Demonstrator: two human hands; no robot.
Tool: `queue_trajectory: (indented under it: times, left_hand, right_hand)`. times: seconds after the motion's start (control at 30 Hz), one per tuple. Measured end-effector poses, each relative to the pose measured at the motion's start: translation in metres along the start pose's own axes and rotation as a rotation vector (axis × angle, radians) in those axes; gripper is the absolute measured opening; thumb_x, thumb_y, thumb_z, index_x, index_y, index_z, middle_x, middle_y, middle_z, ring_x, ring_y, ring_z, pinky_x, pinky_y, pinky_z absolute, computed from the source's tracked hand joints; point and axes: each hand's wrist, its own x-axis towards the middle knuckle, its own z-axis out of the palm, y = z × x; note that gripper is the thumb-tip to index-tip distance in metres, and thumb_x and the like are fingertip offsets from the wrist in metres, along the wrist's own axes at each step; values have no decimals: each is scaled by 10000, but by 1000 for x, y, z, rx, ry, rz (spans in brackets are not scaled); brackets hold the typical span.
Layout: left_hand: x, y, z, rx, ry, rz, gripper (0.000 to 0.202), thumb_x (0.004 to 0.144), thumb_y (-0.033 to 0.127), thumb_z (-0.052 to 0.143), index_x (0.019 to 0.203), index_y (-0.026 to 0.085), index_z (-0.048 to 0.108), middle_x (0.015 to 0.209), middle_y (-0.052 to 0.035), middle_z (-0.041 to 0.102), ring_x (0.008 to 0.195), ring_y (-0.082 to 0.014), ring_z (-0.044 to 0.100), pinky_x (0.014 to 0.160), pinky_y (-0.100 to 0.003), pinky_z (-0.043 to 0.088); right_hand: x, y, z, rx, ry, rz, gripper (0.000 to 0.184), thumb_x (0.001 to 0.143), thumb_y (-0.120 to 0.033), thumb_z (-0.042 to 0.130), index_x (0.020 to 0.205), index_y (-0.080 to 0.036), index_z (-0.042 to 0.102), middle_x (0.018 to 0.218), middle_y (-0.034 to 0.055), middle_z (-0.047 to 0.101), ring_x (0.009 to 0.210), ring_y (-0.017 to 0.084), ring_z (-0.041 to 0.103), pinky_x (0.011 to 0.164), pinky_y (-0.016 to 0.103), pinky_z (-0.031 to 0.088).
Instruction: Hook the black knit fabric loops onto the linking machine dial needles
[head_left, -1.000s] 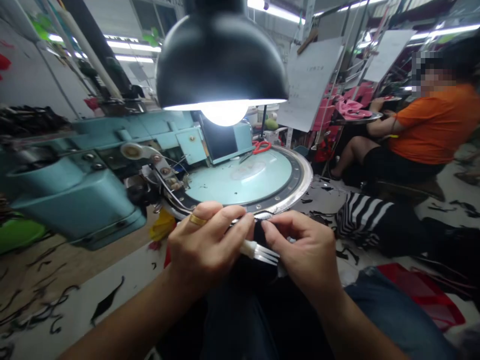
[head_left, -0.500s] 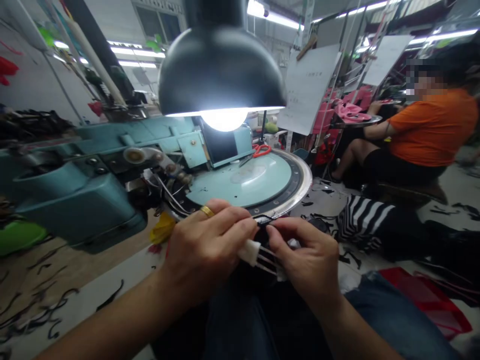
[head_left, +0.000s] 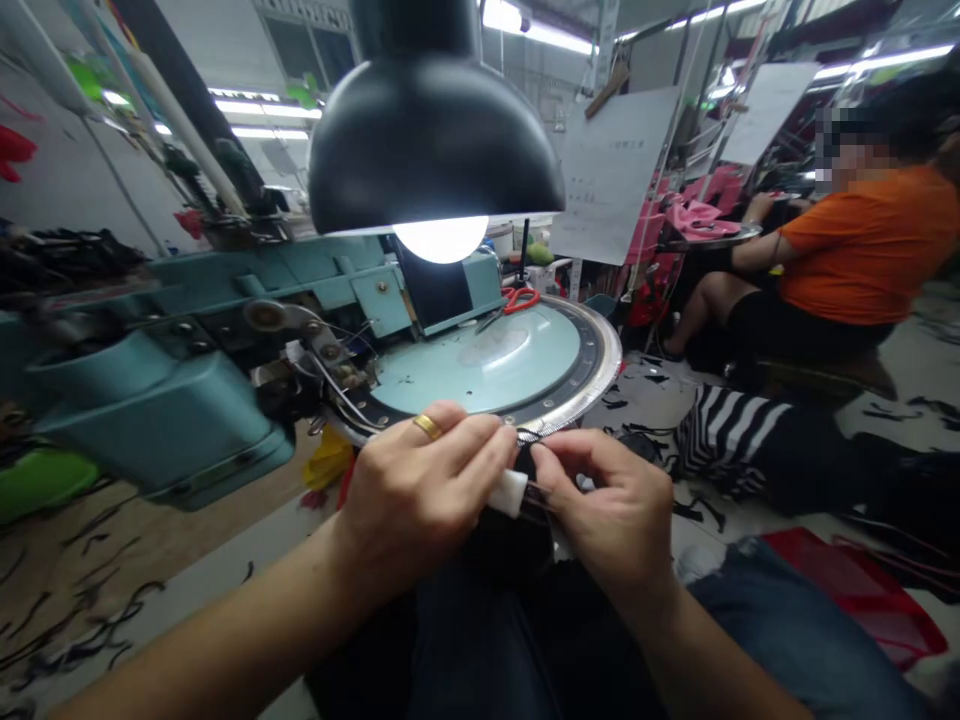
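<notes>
At the near rim of a round toothed dial (head_left: 611, 350) on a pale green machine, both my hands work close together. My left hand (head_left: 424, 495), with a gold ring, pinches black knit fabric (head_left: 529, 452) against the dial's teeth. My right hand (head_left: 619, 505) has thumb and forefinger closed on the same fabric just to the right. Below the fingertips shows a small white wrapped piece (head_left: 510, 492) with thin strands or prongs running right from it; what holds it is hidden. More black fabric hangs below the hands, above my lap.
A black lamp (head_left: 439, 150) hangs lit over the dial. Orange-handled scissors (head_left: 517, 300) lie on the dial plate. The machine arm (head_left: 165, 410) stands at left. A person in an orange shirt (head_left: 870, 250) sits at right, near striped fabric (head_left: 735, 435) and a red tray (head_left: 855, 590).
The strands beside the white piece, spread out before, now show less, and the white piece sits slightly higher and further right. My hands keep their grip at the rim. The view has shifted slightly.
</notes>
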Motion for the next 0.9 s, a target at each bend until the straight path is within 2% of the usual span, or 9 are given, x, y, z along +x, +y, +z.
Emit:
queue_trajectory:
  times: [0.23,0.37,0.5,0.6,0.8,0.9]
  left_hand:
    - [1,0,5,-29,44,-42,144,912,139,621,1043,143,680,991,-78,768,821,-210,697,734,-346,563]
    - [4,1,5,-41,34,-47,92,893,145,657,979,135,687,911,-63,769,771,-197,694,728,-341,556]
    - [4,1,7,-48,59,-42,151,886,124,657,1033,127,692,984,-85,765,812,-210,692,736,-341,547]
    - [4,2,10,-27,70,-36,124,873,126,677,995,113,695,933,-79,760,794,-204,680,738,-330,537]
    - [8,-1,6,-49,13,-81,95,890,165,661,959,157,726,922,-37,761,770,-171,639,726,-288,508]
    - [18,-14,2,-141,-142,-172,77,877,273,697,878,232,761,857,24,762,745,-149,625,679,-248,486]
  right_hand:
    - [1,4,3,72,15,75,61,807,-188,694,769,-180,740,672,4,747,553,134,678,526,200,548]
    - [0,8,7,157,14,154,53,792,-198,708,758,-178,744,649,-1,741,514,130,663,495,200,541]
    - [-2,11,10,256,22,195,72,808,-215,705,774,-176,755,643,-2,737,520,128,663,499,196,538]
    - [-3,14,11,285,36,199,71,801,-200,707,776,-172,768,639,3,743,519,131,666,503,196,539]
    - [-7,20,18,400,23,233,109,836,-241,696,782,-174,762,672,8,755,554,134,685,532,198,555]
    - [-8,21,25,470,17,294,129,835,-271,691,778,-165,736,657,5,733,544,132,675,529,206,561]
